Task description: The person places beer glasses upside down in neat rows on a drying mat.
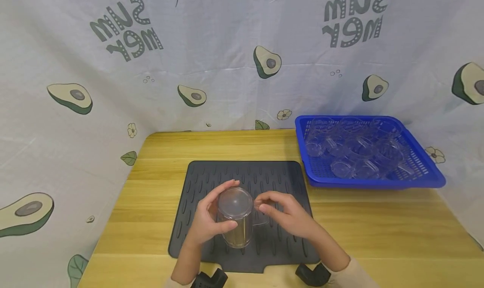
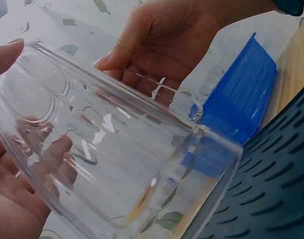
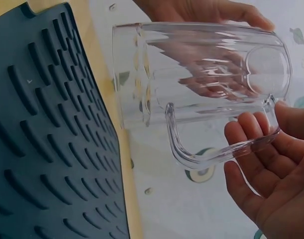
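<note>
A clear plastic mug (image 1: 239,227) is held upside down over the dark ribbed drying mat (image 1: 280,174), its round base facing up. My left hand (image 1: 206,221) grips the mug's body from the left, thumb on the near side and fingers round the far side. On the other side, my right hand (image 1: 288,214) holds the mug's handle (image 3: 211,158), with the fingers curled through the loop near the base end. Between the rim and the mat, contact cannot be made out.
A blue plastic basket (image 1: 378,183) stands at the back right of the wooden table (image 1: 140,204), with several clear mugs (image 1: 359,147) lying in it. Behind the table hangs a white curtain (image 1: 227,40) printed with avocados.
</note>
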Available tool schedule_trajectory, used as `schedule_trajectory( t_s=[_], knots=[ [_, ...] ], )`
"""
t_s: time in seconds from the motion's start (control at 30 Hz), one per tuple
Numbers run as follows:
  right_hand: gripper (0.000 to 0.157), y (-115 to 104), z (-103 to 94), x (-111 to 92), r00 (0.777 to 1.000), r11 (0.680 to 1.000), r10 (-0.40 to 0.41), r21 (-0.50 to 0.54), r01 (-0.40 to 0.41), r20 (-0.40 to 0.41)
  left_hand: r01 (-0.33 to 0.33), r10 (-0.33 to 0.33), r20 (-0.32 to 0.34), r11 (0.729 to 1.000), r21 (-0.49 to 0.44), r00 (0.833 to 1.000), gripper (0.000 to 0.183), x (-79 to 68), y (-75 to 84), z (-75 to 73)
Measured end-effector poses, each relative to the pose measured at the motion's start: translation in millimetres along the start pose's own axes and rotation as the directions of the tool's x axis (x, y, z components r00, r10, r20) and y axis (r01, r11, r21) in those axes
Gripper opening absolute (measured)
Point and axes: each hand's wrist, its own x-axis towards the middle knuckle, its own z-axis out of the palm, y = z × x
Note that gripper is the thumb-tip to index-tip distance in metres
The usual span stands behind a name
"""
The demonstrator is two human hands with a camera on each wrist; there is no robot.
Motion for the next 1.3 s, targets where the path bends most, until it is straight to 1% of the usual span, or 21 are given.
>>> schedule_trajectory(
  t_s=[0.07,0.13,0.27,0.4,0.53,0.7,0.87,0.97,1.1,1.17,1.3],
  knots=[
    [0.018,1.9,1.4,5.8,1.0,1.0,0.017,0.013,-0.017,0.002,-0.001,0.001,0.019,1.0,-0.011,1.0,0.079,2.5,-1.4,-7.1],
    [0.019,2.9,2.6,11.9,1.0,0.999,0.031,0.019,-0.031,0.004,0.001,0.001,0.043,0.999,-0.043,0.999,0.079,5.3,-3.6,-14.3],
    [0.019,3.9,5.1,26.5,1.0,1.0,0.03,-0.004,-0.03,0.005,0.02,-0.009,0.091,0.991,-0.13,0.996,0.08,11.7,-9.3,-31.3],
    [0.019,8.5,7.5,44.5,0.999,0.998,0.045,-0.033,-0.045,0.004,0.062,-0.042,0.105,0.978,-0.199,0.994,0.08,19.0,-14.5,-49.9],
    [0.021,13.5,8.7,61.1,0.996,0.995,0.087,-0.045,-0.086,0.01,0.1,-0.077,0.107,0.969,-0.225,0.991,0.077,26.1,-18.9,-66.0],
    [0.026,19.7,10.4,77.6,0.99,0.99,0.136,-0.029,-0.135,0.025,0.128,-0.105,0.112,0.968,-0.216,0.988,0.076,33.2,-24.2,-82.5],
    [0.028,30.2,12.0,96.6,0.988,0.988,0.153,-0.008,-0.153,0.018,0.149,-0.137,0.082,0.974,-0.171,0.987,0.078,43.1,-29.6,-96.0],
    [0.029,36.5,13.2,109.2,0.985,0.985,0.17,0.009,-0.17,0.008,0.151,-0.143,0.065,0.977,-0.148,0.988,0.079,48.7,-32.7,-104.3],
    [0.031,43.6,15.5,123.7,0.982,0.981,0.191,0.018,-0.191,-0.002,0.159,-0.151,0.059,0.977,-0.144,0.987,0.081,53.9,-36.9,-115.3],
    [0.031,47.4,17.2,130.1,0.98,0.98,0.199,0.009,-0.199,-0.004,0.173,-0.166,0.057,0.974,-0.146,0.984,0.082,55.6,-38.5,-120.3],
    [0.03,56.2,21.4,142.4,0.974,0.974,0.225,-0.026,-0.225,-0.003,0.217,-0.215,0.03,0.967,-0.134,0.976,0.082,57.6,-41.4,-129.4]
  ],
)
